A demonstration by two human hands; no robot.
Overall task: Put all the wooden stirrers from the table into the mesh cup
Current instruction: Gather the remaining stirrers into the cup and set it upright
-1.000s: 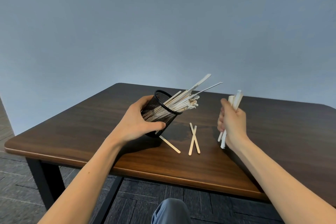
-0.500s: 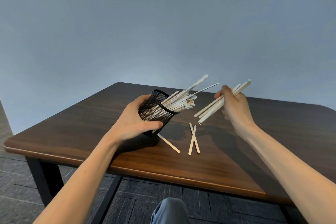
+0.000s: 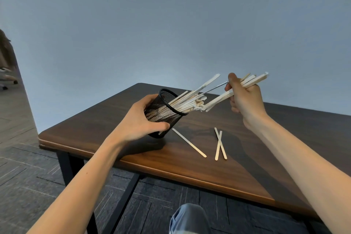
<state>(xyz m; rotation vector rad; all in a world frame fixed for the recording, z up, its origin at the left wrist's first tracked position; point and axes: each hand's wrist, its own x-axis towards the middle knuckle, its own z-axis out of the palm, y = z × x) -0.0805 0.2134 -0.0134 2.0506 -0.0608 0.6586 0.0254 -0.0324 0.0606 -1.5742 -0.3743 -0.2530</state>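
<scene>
Mesh cup is held in the left hand: thumb wrapped across the near wall, fingers curled round the far side. The cup is tilted, its mouth aimed toward 2 o'clock, and only its lower edge is seen near the table; contact with the tabletop cannot be confirmed. A dense sheaf of stirrers in the cup is noted, fanned out past the rim toward 2 o'clock.

A bundle of stirrers is gripped in the right hand, fingers closed round its middle, thumb on top. The bundle is slanted, its low end at 8 o'clock just beside the projecting tips of the sheaf, its high end past the knuckles at 2 o'clock. Whether the two sets touch cannot be told.

On the tabletop, a single stirrer is recorded at 4 o'clock from the cup's base. Further out at 4 o'clock, a crossed pair is lying flat, well apart from both hands.
</scene>
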